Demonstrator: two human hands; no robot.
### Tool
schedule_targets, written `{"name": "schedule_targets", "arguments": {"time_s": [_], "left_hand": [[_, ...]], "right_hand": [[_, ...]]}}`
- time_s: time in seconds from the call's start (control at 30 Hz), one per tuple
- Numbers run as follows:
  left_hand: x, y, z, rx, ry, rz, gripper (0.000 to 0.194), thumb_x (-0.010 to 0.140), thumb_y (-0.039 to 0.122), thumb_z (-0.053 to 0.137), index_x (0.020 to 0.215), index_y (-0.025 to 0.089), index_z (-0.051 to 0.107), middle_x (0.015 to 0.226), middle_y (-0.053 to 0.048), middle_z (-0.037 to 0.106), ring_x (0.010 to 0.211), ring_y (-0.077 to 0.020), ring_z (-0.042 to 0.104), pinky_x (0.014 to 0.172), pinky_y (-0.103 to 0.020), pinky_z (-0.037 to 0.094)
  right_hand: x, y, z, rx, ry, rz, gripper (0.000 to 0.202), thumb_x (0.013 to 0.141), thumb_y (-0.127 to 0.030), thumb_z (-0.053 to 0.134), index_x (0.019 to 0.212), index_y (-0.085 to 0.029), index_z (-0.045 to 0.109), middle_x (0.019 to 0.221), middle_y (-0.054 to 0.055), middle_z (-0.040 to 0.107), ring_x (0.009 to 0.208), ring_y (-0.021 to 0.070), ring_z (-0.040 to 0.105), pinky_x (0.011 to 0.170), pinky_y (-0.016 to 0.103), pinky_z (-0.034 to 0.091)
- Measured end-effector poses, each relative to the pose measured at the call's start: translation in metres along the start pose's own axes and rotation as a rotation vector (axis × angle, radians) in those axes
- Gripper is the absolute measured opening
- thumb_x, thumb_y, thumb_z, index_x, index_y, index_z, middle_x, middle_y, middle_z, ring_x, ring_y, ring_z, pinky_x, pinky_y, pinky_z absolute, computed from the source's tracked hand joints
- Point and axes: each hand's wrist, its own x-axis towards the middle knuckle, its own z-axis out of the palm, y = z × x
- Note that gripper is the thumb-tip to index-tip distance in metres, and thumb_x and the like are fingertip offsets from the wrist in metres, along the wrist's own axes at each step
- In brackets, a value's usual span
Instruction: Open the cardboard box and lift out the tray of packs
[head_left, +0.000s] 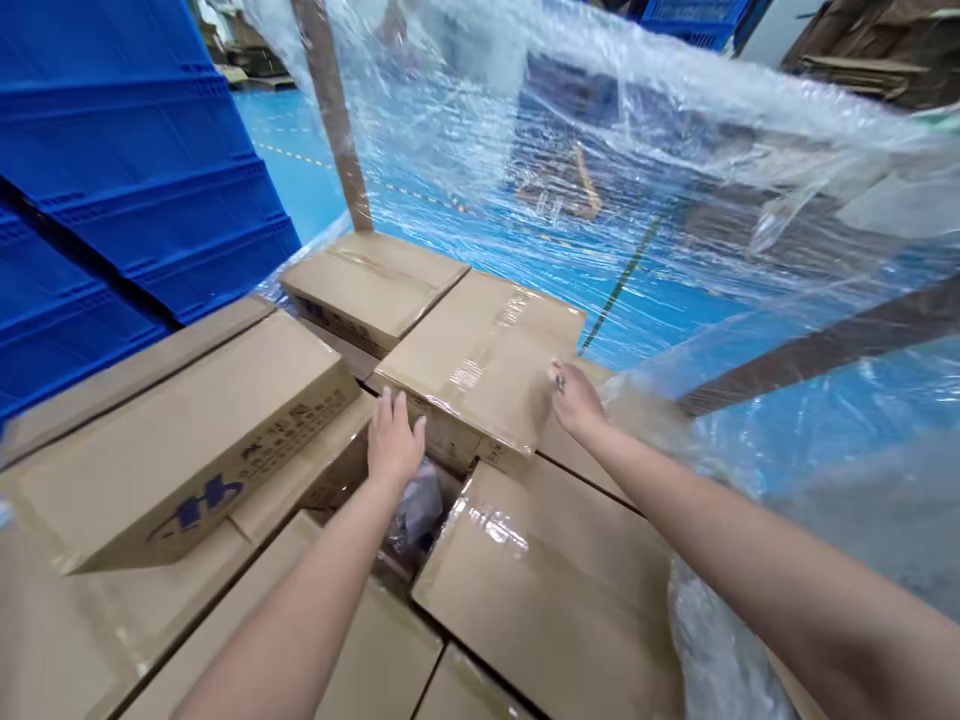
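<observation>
A taped cardboard box lies on the stack between my two hands. At its near left edge is my left hand, fingers spread and holding nothing. My right hand is beside the right side of the same box, its fingers curled in; whether anything small is inside them is hidden. Another taped box sits directly behind and to the left. Below my left hand, a gap between boxes shows a crumpled plastic bag. A large shiny-taped box lies nearer to me on the right.
A long box with blue print rests at the left. Stacked blue crates rise behind it. Clear stretch wrap spans brown posts at the back and right. More boxes fill the foreground.
</observation>
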Motion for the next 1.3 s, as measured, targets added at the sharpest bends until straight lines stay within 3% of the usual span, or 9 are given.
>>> {"name": "schedule_targets", "arguments": {"time_s": [0.1,0.2,0.27,0.47,0.63,0.8,1.07,1.2,1.3], "left_hand": [[0.069,0.028,0.022,0.054,0.035,-0.226,0.058,0.077,0.042,0.036,0.123,0.007,0.036,0.137,-0.019,0.022,0.125,-0.0301,0.017,0.098,-0.046,0.023],[0.120,0.038,0.034,0.135,0.064,-0.449,0.055,0.077,0.044,0.032,0.120,0.010,0.040,0.124,-0.021,0.039,0.116,-0.0351,0.031,0.087,-0.056,0.028],[0.140,0.040,0.037,0.187,0.077,-0.522,0.049,0.077,0.043,0.030,0.111,0.012,0.048,0.110,-0.020,0.050,0.104,-0.0346,0.041,0.079,-0.057,0.033],[0.149,0.039,0.031,0.260,0.038,-0.519,0.045,0.078,0.046,0.024,0.097,0.015,0.051,0.100,-0.015,0.055,0.094,-0.0314,0.047,0.070,-0.054,0.038],[0.149,0.037,0.025,0.263,-0.006,-0.542,0.046,0.080,0.046,0.020,0.096,0.016,0.051,0.101,-0.015,0.055,0.096,-0.0314,0.046,0.070,-0.054,0.038],[0.148,0.036,0.026,0.236,-0.011,-0.515,0.047,0.079,0.047,0.021,0.096,0.015,0.051,0.102,-0.017,0.054,0.095,-0.0331,0.046,0.069,-0.055,0.038],[0.145,0.040,0.037,0.239,0.019,-0.501,0.046,0.079,0.046,0.023,0.101,0.017,0.050,0.108,-0.016,0.053,0.101,-0.0329,0.044,0.073,-0.056,0.037],[0.148,0.039,0.036,0.229,0.006,-0.430,0.047,0.079,0.046,0.024,0.103,0.016,0.050,0.109,-0.016,0.053,0.102,-0.0325,0.044,0.076,-0.056,0.036],[0.149,0.033,0.036,0.248,0.029,-0.357,0.050,0.078,0.048,0.027,0.104,0.012,0.049,0.105,-0.018,0.054,0.100,-0.0321,0.046,0.078,-0.051,0.037]], "right_hand": [[0.030,0.003,0.013,-0.043,0.039,-0.068,0.039,0.082,-0.022,0.031,0.118,-0.013,0.043,0.120,0.012,0.048,0.111,0.0211,0.041,0.092,0.034,0.033],[0.065,0.004,0.021,-0.127,0.080,-0.041,0.035,0.083,-0.022,0.030,0.113,-0.013,0.046,0.113,0.013,0.051,0.104,0.0232,0.045,0.086,0.035,0.035],[0.096,0.007,0.025,-0.172,0.094,0.044,0.033,0.083,-0.020,0.028,0.107,-0.013,0.049,0.107,0.014,0.053,0.098,0.0239,0.047,0.082,0.036,0.035],[0.178,0.024,0.024,-0.261,0.106,0.238,0.030,0.083,-0.022,0.030,0.100,-0.011,0.052,0.104,0.016,0.052,0.097,0.0264,0.045,0.079,0.039,0.031],[0.208,0.043,0.021,-0.322,0.074,0.187,0.033,0.084,-0.024,0.029,0.101,-0.009,0.054,0.103,0.017,0.054,0.094,0.0257,0.048,0.077,0.037,0.031],[0.214,0.054,0.022,-0.323,0.004,0.236,0.036,0.084,-0.029,0.029,0.099,-0.011,0.056,0.097,0.017,0.058,0.087,0.0243,0.052,0.069,0.034,0.035],[0.203,0.059,0.007,-0.247,-0.062,0.232,0.040,0.088,-0.029,0.029,0.109,0.000,0.046,0.111,0.024,0.049,0.102,0.0260,0.044,0.077,0.036,0.033],[0.180,0.067,-0.003,-0.242,-0.092,0.301,0.038,0.088,-0.028,0.030,0.112,-0.002,0.044,0.113,0.023,0.048,0.100,0.0243,0.043,0.077,0.038,0.035],[0.144,0.073,-0.012,-0.244,-0.096,0.382,0.037,0.087,-0.027,0.031,0.110,-0.002,0.045,0.109,0.023,0.049,0.099,0.0266,0.045,0.075,0.038,0.035]]}}
